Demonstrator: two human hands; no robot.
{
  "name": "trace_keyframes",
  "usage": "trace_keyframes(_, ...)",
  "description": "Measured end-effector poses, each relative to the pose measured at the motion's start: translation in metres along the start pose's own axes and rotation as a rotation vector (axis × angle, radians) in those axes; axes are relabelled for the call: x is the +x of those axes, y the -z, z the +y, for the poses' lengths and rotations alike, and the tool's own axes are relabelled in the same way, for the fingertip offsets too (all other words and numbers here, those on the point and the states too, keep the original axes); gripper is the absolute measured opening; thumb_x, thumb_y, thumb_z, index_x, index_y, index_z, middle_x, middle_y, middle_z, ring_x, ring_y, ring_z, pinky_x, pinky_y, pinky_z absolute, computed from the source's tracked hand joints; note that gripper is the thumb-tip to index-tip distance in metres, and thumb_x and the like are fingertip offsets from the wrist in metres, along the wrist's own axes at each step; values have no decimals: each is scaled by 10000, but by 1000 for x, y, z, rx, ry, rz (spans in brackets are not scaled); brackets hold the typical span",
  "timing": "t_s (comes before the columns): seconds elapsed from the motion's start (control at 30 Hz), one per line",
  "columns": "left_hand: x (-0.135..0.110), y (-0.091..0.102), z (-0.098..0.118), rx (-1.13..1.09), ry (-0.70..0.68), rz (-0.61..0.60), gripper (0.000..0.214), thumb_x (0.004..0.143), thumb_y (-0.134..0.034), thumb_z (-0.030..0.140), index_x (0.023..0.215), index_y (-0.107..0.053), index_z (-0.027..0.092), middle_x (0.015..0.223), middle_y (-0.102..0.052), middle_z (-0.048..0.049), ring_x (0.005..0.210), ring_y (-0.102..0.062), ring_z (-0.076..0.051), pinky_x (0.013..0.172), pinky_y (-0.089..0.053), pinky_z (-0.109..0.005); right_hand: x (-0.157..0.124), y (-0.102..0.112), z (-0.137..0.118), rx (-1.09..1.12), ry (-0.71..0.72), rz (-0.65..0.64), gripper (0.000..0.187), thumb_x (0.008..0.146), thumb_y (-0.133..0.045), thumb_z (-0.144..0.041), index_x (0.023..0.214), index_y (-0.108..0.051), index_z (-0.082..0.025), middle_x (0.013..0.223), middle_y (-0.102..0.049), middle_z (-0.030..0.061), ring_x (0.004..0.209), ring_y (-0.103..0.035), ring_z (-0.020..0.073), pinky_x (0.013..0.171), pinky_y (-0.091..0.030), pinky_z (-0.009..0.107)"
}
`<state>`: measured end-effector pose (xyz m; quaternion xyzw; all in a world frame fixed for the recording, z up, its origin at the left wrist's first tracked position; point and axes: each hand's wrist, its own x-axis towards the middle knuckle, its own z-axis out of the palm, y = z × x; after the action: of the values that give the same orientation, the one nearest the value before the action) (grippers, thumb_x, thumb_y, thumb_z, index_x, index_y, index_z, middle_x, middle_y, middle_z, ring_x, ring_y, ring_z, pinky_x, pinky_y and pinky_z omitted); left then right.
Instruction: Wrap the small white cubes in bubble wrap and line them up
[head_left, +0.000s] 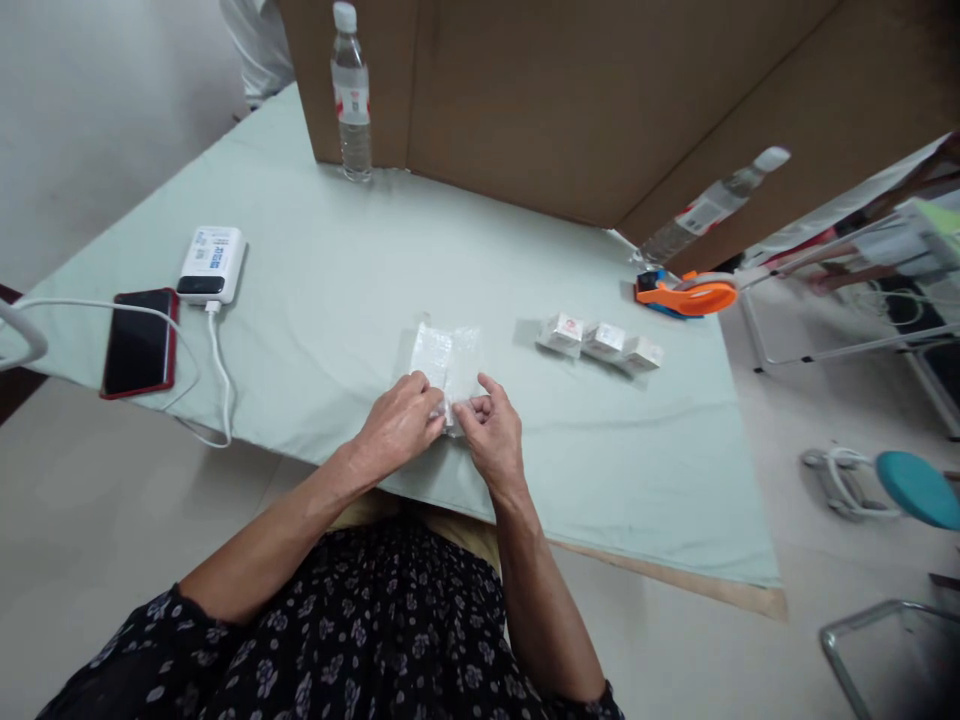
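A piece of clear bubble wrap [459, 352] lies on the pale green cloth near the front edge, with a whiter folded strip along its left side. On the left part of the wrap, my left hand [405, 418] has its fingers curled and pinched on the near edge. My right hand [493, 425] pinches the near right edge between thumb and fingers, its index finger raised a little. Whether anything lies inside the wrap cannot be made out. Right of my hands, small white boxes [603, 340] in clear wrapping stand in a row.
An orange tape dispenser [686, 294] sits at the table's right edge beside a water bottle [705, 213]. Another bottle [352, 100] stands by the cardboard panel [517, 110] at the back. On the left are a phone [140, 342], a white power bank [212, 262] and a cable [223, 385].
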<state>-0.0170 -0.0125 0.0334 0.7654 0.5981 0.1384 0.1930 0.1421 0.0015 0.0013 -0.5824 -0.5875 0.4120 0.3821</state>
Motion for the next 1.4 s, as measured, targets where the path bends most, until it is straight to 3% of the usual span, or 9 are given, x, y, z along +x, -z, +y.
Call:
trace_keyframes(0.2, 2, -1, -1, -27, -8, -12, 115, 890, -537, 183, 865, -648, 165, 978, -589, -95, 900, -568, -210, 818, -514, -343, 2, -9, 1, 167, -31, -42, 533, 815, -623, -395, 1290, -555, -163, 751, -644, -8, 635, -595, 141, 642, -527, 312)
trace_keyframes(0.43, 4, -3, -5, -101, -18, -32, 157, 906, -497, 190, 945, -647, 163, 947, -581, -86, 877, -575, -209, 814, -514, -352, 1, -2, -15, -254, 246, -201, 454, 899, -499, -286, 1325, -574, -149, 923, -721, 71, 787, -664, 184, 838, -542, 379)
trace_keyframes(0.6, -3, -10, -7, -239, -36, 92, 172, 854, -525, 201, 999, -615, 176, 989, -606, -83, 976, -577, -226, 884, -505, -378, 10, 15, -25, -349, 323, -424, 486, 927, -422, -223, 1401, -500, -144, 1095, -714, 104, 945, -664, 204, 903, -517, 390)
trace_keyframes(0.77, -5, -17, -4, -464, 119, 220, 481, 726, -635, 211, 1197, -543, 180, 1088, -633, -78, 984, -608, -219, 898, -512, -376, 19, 20, -27, -420, 414, -574, 639, 849, -436, -116, 1482, -375, -178, 1129, -688, 94, 899, -647, 186, 828, -532, 372)
trace_keyframes(0.9, 0, -21, 1, -486, 224, 255, 328, 778, -624, 241, 1094, -561, 178, 1032, -651, -79, 967, -621, -228, 896, -509, -392, 26, 22, -29, -490, 473, -649, 696, 842, -410, -97, 1522, -290, -187, 1200, -667, 113, 989, -639, 212, 866, -525, 408)
trace_keyframes(1.03, 1, -26, 0, -437, 189, 257, 281, 785, -599, 187, 1063, -559, 185, 1076, -645, -87, 1054, -598, -246, 949, -485, -415, 35, 26, -30, -396, 453, -747, 735, 815, -395, -71, 1528, -270, -198, 1201, -671, 101, 885, -641, 173, 838, -530, 385)
trace_keyframes(1.1, 1, -29, -2, -419, 175, 247, 332, 772, -590, 165, 1101, -553, 180, 1113, -635, -94, 1088, -587, -250, 970, -477, -418, 38, 27, -27, -286, 394, -716, 698, 820, -409, -94, 1502, -314, -205, 1138, -684, 76, 761, -624, 141, 757, -536, 343)
trace_keyframes(1.27, 1, -33, -4, -401, 185, 251, 422, 752, -589, 153, 1171, -545, 181, 1081, -622, -81, 1062, -595, -242, 982, -481, -414, 45, 28, -7, -174, 274, -341, 423, 860, -543, -274, 1272, -534, -185, 897, -671, 17, 607, -553, 113, 632, -487, 281)
trace_keyframes(1.4, -3, -31, 0, -353, 134, 287, 479, 778, -581, 142, 1253, -526, 184, 1130, -595, -89, 1085, -585, -236, 985, -494, -402, 55, 21, 2, -274, 343, -342, 444, 819, -589, -245, 1259, -558, -193, 898, -679, 15, 648, -556, 124, 686, -477, 287)
